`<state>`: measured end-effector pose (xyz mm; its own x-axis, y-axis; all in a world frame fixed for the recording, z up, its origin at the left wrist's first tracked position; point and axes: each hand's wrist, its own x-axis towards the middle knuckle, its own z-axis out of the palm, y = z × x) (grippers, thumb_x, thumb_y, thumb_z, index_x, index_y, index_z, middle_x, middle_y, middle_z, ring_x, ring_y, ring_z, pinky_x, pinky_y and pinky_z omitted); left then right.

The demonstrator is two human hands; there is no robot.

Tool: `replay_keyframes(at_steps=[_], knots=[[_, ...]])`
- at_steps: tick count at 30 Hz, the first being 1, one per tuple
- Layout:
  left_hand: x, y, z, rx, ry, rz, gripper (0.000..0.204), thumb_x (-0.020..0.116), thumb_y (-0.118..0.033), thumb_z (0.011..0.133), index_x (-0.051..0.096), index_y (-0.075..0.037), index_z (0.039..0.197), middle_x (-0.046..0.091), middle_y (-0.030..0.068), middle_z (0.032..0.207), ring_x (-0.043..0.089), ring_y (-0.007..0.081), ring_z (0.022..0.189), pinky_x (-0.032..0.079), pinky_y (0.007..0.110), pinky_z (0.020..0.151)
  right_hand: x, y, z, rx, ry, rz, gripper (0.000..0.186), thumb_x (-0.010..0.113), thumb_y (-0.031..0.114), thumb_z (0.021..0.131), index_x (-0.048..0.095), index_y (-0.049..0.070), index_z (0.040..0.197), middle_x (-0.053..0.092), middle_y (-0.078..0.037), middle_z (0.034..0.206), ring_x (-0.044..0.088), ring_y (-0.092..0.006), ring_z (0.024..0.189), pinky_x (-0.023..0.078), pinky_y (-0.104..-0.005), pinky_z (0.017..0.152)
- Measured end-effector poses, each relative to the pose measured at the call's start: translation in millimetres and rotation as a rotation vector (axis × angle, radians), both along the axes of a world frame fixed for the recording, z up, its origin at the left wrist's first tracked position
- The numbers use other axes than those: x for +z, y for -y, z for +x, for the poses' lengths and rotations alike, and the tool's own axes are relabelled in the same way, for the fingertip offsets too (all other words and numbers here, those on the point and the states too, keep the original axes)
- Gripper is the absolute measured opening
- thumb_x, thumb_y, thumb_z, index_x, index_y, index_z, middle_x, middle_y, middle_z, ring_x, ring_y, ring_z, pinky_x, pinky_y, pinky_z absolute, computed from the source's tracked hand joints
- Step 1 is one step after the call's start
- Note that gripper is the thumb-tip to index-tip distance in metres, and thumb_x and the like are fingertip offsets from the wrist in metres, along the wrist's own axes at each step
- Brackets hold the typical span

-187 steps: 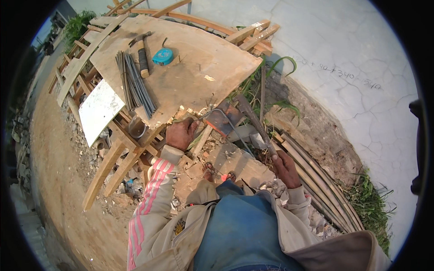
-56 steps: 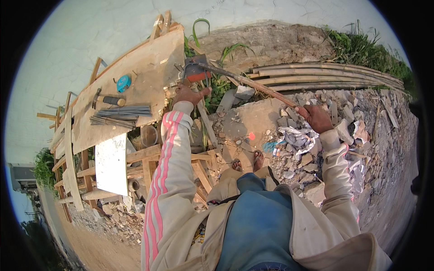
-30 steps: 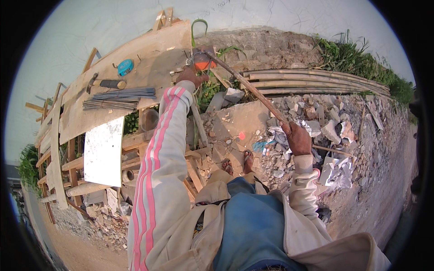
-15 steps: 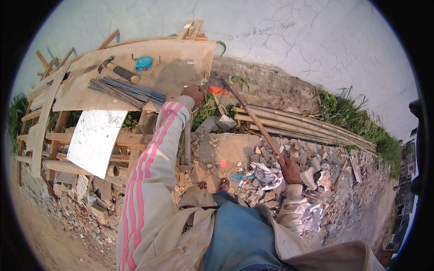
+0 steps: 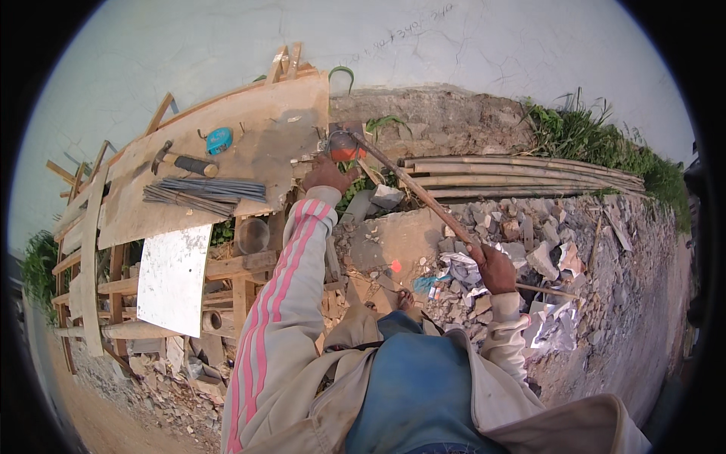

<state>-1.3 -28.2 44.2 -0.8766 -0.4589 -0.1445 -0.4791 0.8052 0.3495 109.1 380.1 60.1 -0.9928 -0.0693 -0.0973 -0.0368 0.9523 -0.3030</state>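
Note:
My right hand (image 5: pixel 495 268) grips the lower end of a long, rusty bar (image 5: pixel 427 198). The bar slants up and left to the right end of a worn wooden board (image 5: pixel 249 113), by a dark fitting with an orange-red part (image 5: pixel 346 151). Beside that fitting, at the board's edge, is my left hand (image 5: pixel 327 175). Its fingers are curled and its thumb points right; what they hold is too small to make out. Farther left on the board lie a bundle of thin metal rods (image 5: pixel 204 194), a hammer (image 5: pixel 185 161) and a blue tape measure (image 5: pixel 219 140).
A white panel (image 5: pixel 172 280) leans against the timber frame (image 5: pixel 246 266) under the board. Bamboo poles (image 5: pixel 522 172) lie along the cracked wall's base, near grass (image 5: pixel 612 136). Broken rubble (image 5: pixel 529 234) and crumpled foil (image 5: pixel 556 325) cover ground at right. My feet (image 5: pixel 406 300) stand among debris.
My view has turned, so the board and bar appear tilted differently. My left thumb now shows apart from the curled fingers. The right hand keeps its grip on the bar.

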Motion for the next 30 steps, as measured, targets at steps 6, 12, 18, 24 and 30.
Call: replay_keyframes(at_steps=[6, 12, 18, 24, 30], knots=[[-10.2, 11.3, -3.6, -0.041, -0.037, -0.010, 0.104, 0.071, -0.066, 0.079, 0.040, 0.011, 0.140, 0.067, 0.0269, 0.123, 0.067, 0.0402, 0.114, 0.053, 0.047, 0.097, -0.3, 15.8, 21.9, -0.028, -0.032, -0.036, 0.067, 0.046, 0.067, 0.097, 0.067, 0.004, 0.089, 0.066, -0.027, 0.079, 0.065, -0.0490, 0.081, 0.049, -0.0570, 0.070], [-12.5, 17.9, -1.6, -0.065, -0.073, -0.013, 0.106, 0.068, -0.074, 0.078, 0.043, 0.008, 0.139, 0.065, 0.0272, 0.125, 0.066, 0.0402, 0.114, 0.054, 0.047, 0.096, -0.2, 18.2, 25.3, -0.045, -0.037, -0.010, 0.065, 0.048, 0.067, 0.097, 0.064, 0.004, 0.085, 0.066, -0.027, 0.078, 0.065, -0.0493, 0.081, 0.049, -0.0572, 0.069], [-25.9, 16.4, -2.8, -0.004, -0.162, 0.017, 0.100, 0.061, -0.075, 0.083, 0.045, 0.009, 0.137, 0.064, 0.0289, 0.126, 0.063, 0.0423, 0.118, 0.050, 0.049, 0.099, -2.2, -11.5, -17.1, 0.118, 0.080, 0.030, 0.063, 0.066, 0.065, 0.088, 0.060, 0.002, 0.087, 0.063, -0.022, 0.072, 0.064, -0.0457, 0.072, 0.047, -0.0537, 0.064], [-60.3, 28.6, -12.9, 0.113, -0.381, 0.174, 0.055, 0.053, -0.044, 0.096, 0.064, 0.003, 0.123, 0.069, 0.0283, 0.110, 0.065, 0.0453, 0.106, 0.050, 0.052, 0.093, -33.1, -2.5, -75.8, 0.233, 0.043, -0.274, 0.040, 0.073, 0.043, 0.087, 0.068, 0.005, 0.097, 0.064, -0.020, 0.071, 0.064, -0.0437, 0.071, 0.049, -0.0517, 0.066], [-64.7, 19.2, -13.0, 0.145, -0.789, 0.471, 0.037, 0.058, -0.029, 0.096, 0.068, 0.002, 0.114, 0.070, 0.0258, 0.102, 0.068, 0.0413, 0.099, 0.051, 0.047, 0.087, -34.8, -25.4, -117.5, 0.232, 0.058, -0.545, 0.021, 0.073, 0.021, 0.084, 0.066, 0.002, 0.089, 0.054, -0.008, 0.062, 0.052, -0.0151, 0.058, 0.043, -0.0328, 0.057]])
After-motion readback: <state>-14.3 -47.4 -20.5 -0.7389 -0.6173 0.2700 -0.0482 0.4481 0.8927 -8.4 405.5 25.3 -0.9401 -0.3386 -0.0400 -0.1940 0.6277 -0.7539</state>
